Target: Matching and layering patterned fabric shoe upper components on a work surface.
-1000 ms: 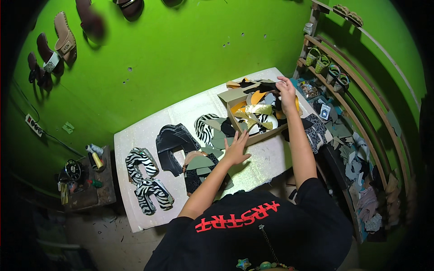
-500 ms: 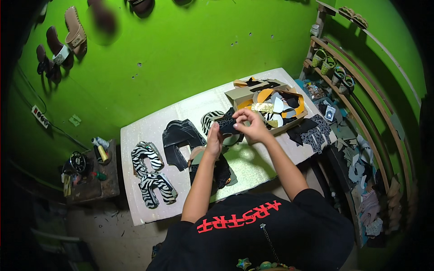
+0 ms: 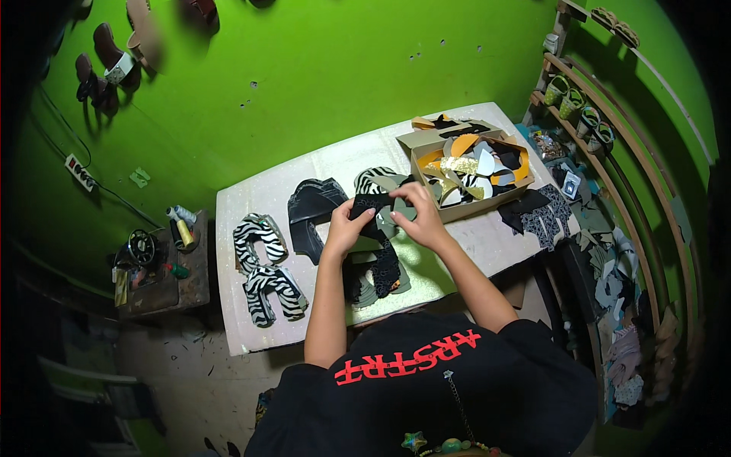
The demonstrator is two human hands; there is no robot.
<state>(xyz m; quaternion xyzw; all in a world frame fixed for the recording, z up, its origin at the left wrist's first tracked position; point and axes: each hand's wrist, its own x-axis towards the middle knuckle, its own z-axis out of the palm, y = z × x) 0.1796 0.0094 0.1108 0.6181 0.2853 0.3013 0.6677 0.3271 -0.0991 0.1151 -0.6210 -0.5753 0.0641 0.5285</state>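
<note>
Between my hands, above the table, is a dark cut piece of patterned material. My left hand grips its left edge, thumb on the near side. The fingers of my right hand are bent round the right part of the piece, where grey-green material also shows. Just behind lie zebra-print cut pieces. Left of my left hand are black U-shaped pieces. Black patterned pieces lie below my hands, partly hidden by them.
Stacked zebra-print U-shaped pieces lie on the pale table at left. An open cardboard box of scraps stands right of my right hand, dark scraps beside it. A shelf rack is at right, a sewing machine at left.
The view has shifted, so the table sits further right and higher. The dark piece is now held flatter between both hands, and my left hand has turned from edge-on to gripping it with the thumb.
</note>
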